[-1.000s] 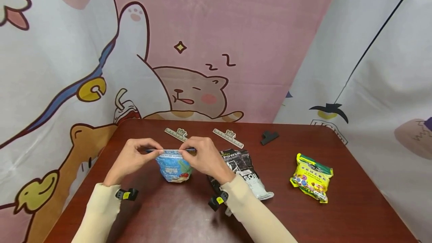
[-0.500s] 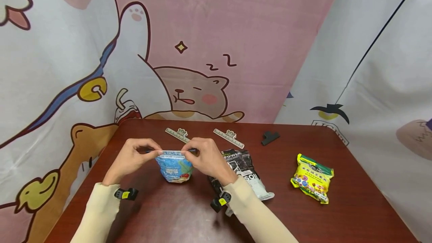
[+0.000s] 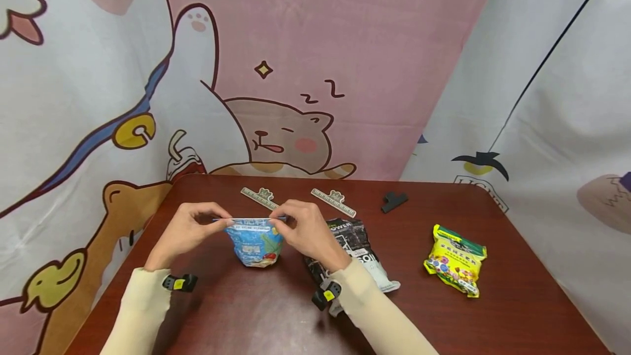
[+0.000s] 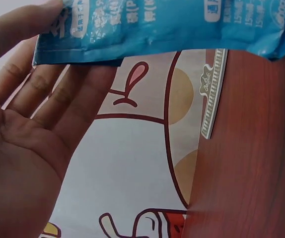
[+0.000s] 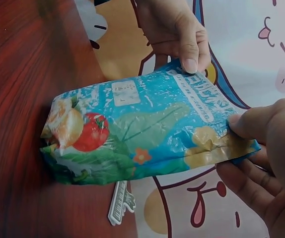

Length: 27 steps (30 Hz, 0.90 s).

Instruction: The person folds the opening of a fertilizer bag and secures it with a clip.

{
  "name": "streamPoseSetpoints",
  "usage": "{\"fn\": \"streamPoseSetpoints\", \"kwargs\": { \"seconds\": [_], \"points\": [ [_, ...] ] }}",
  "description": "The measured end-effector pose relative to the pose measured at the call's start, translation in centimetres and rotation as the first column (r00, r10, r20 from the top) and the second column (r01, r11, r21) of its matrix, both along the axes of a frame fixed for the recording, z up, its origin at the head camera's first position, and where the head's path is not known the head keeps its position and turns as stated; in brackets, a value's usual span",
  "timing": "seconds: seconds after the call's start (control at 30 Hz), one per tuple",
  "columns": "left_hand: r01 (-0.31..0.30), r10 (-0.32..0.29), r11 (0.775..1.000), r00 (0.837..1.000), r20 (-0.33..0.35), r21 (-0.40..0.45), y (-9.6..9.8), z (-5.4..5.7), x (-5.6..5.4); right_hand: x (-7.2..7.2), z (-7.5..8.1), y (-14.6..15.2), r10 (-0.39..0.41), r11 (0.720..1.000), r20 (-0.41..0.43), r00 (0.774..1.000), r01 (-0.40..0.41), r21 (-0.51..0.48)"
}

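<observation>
A blue plastic bag printed with vegetables stands on the table, its top edge stretched between both hands. My left hand pinches the bag's top left corner between thumb and fingers. At the opposite corner my right hand pinches the same edge. In the right wrist view the bag shows a tomato, leaves and a white label, with the right thumb lying on its front. The left wrist view has the bag's upper strip across the top, with the left palm below it.
Behind the bag lie a piano-key patterned clip, a second such clip and a black clip. A black and white bag lies partly under the right forearm. Farther right is a yellow and green bag. A cartoon cloth hangs behind.
Both hands have slid outward along the bag's top edge, left hand to the left and right hand to the right, showing more of the edge. The bag has stayed in place.
</observation>
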<state>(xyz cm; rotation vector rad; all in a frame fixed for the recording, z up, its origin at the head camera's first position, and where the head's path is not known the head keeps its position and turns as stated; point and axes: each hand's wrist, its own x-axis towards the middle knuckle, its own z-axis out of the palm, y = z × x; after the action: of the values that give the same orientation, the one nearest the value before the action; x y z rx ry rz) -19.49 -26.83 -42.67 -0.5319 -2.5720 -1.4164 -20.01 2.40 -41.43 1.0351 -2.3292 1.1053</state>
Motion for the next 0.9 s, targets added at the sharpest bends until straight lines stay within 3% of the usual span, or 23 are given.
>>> {"fn": "streamPoseSetpoints", "kwargs": {
  "seconds": [0.23, 0.53, 0.9],
  "points": [
    [0.055, -0.054, 0.998, 0.996, -0.070, 0.013, 0.1, 0.2, 0.0, -0.3, 0.3, 0.3, 0.015, 1.000, 0.044, 0.999, -0.014, -0.018],
    [0.025, -0.025, 0.999, 1.000, 0.013, 0.026, -0.3, -0.1, 0.0, -0.4, 0.2, 0.5, 0.019, 1.000, 0.075, 0.997, -0.018, -0.024],
    [0.050, -0.049, 0.998, 0.998, -0.025, 0.044, -1.1, -0.4, -0.3, -0.5, 0.5, 1.0, 0.022, 0.999, 0.127, 0.992, -0.018, -0.033]
  ]
}}
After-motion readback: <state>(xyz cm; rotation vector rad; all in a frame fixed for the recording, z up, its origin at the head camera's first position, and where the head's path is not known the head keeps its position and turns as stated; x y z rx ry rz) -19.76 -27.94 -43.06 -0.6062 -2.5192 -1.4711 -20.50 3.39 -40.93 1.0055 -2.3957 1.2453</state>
